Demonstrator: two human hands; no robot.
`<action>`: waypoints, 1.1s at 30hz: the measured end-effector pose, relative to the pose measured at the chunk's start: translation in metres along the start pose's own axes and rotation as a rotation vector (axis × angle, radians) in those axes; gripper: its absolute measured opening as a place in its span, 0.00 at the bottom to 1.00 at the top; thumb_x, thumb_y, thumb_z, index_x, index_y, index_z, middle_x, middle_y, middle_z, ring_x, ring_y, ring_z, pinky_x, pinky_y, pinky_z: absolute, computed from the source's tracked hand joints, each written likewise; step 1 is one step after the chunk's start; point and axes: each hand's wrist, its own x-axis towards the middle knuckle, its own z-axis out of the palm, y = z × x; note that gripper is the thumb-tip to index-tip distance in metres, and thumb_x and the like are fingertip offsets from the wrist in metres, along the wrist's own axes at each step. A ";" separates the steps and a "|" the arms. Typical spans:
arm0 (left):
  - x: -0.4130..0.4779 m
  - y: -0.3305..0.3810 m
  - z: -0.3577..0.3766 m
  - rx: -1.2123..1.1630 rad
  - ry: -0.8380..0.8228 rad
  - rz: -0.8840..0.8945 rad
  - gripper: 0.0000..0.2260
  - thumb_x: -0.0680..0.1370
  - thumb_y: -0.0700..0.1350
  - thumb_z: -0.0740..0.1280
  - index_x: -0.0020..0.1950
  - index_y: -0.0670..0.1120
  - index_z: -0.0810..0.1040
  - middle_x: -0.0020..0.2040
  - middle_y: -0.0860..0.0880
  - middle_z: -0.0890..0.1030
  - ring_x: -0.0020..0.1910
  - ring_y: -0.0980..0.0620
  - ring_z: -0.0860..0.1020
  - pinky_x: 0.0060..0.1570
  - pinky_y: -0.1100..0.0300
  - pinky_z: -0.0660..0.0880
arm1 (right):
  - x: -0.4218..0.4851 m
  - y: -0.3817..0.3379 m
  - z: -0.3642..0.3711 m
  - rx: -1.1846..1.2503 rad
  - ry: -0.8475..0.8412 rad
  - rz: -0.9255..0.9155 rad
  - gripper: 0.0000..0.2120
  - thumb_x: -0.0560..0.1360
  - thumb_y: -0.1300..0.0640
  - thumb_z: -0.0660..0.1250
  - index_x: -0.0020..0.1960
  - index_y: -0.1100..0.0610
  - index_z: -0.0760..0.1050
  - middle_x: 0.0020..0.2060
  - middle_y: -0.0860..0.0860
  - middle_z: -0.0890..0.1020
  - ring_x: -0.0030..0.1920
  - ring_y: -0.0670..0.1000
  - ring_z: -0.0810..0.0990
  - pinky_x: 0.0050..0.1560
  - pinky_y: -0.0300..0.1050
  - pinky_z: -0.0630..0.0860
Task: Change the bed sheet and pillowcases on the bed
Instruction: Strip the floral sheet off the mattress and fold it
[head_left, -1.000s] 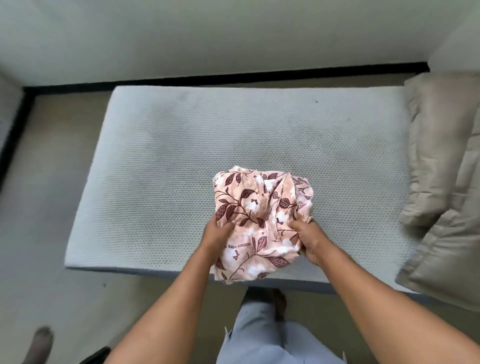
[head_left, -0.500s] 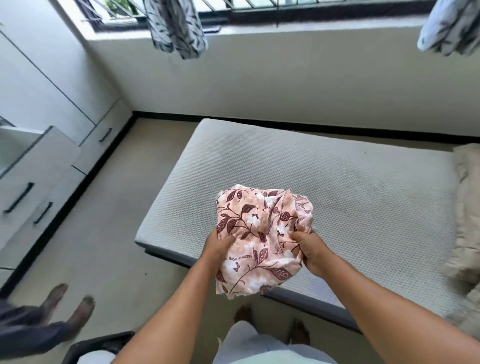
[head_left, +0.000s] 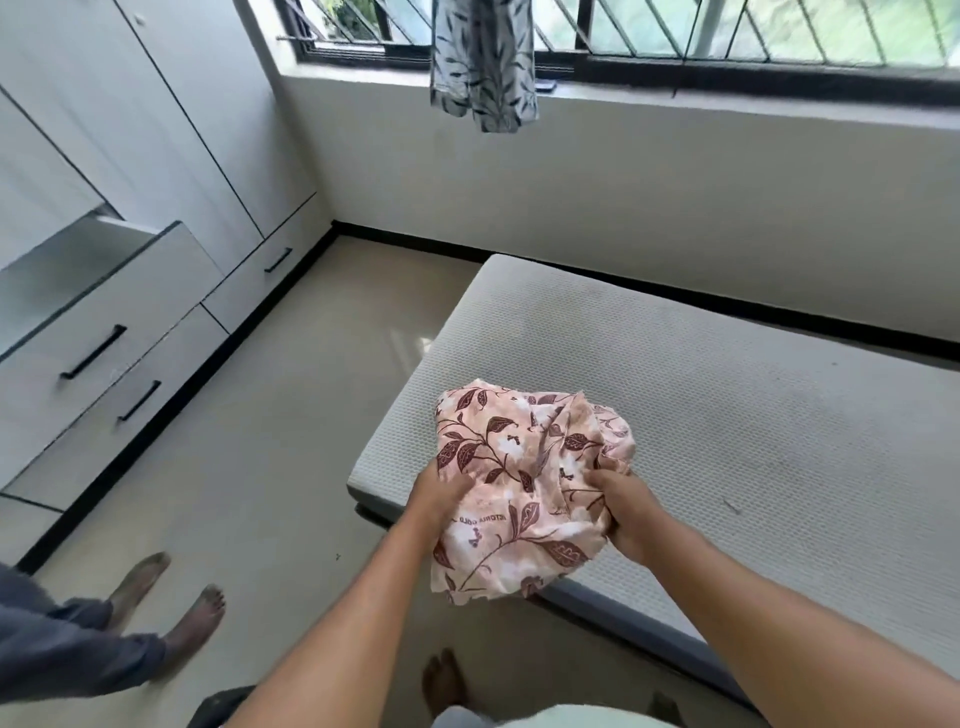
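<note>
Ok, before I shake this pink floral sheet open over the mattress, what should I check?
1. Grip: left hand and right hand both hold the bunched pink floral fabric sheet: ok.
2. Grey textured foam mattress stripped, as far as it shows: ok.
3. Sheet's corners found: cannot tell, the bundle hides them.
4. Floor at the mattress's left end free: not ok, another person's bare feet stand there.
5. Sheet or pillowcase: cannot tell.

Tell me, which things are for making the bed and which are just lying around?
For the job: pink floral bed linen, gripped by left hand and right hand; bare mattress.
Just around: hanging leaf-print cloth; white drawers; another person's feet.
</note>
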 end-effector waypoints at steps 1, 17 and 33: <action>0.007 0.003 -0.016 0.003 -0.009 0.012 0.33 0.67 0.57 0.75 0.70 0.50 0.72 0.61 0.49 0.82 0.59 0.44 0.81 0.62 0.40 0.77 | 0.001 0.000 0.017 0.019 0.008 0.001 0.11 0.81 0.66 0.63 0.62 0.60 0.75 0.51 0.63 0.86 0.50 0.63 0.87 0.47 0.57 0.84; 0.135 0.064 -0.139 0.131 -0.102 -0.020 0.27 0.68 0.51 0.73 0.67 0.49 0.76 0.59 0.50 0.84 0.57 0.47 0.82 0.62 0.42 0.77 | 0.071 -0.029 0.161 0.147 0.083 0.061 0.10 0.81 0.65 0.62 0.61 0.61 0.75 0.48 0.62 0.87 0.45 0.61 0.87 0.40 0.54 0.84; 0.346 0.167 -0.220 0.390 -0.344 -0.030 0.15 0.78 0.38 0.67 0.63 0.48 0.77 0.55 0.48 0.85 0.52 0.46 0.84 0.56 0.47 0.81 | 0.185 -0.077 0.315 0.367 0.366 0.087 0.06 0.80 0.65 0.64 0.54 0.62 0.79 0.44 0.60 0.87 0.45 0.61 0.86 0.55 0.60 0.82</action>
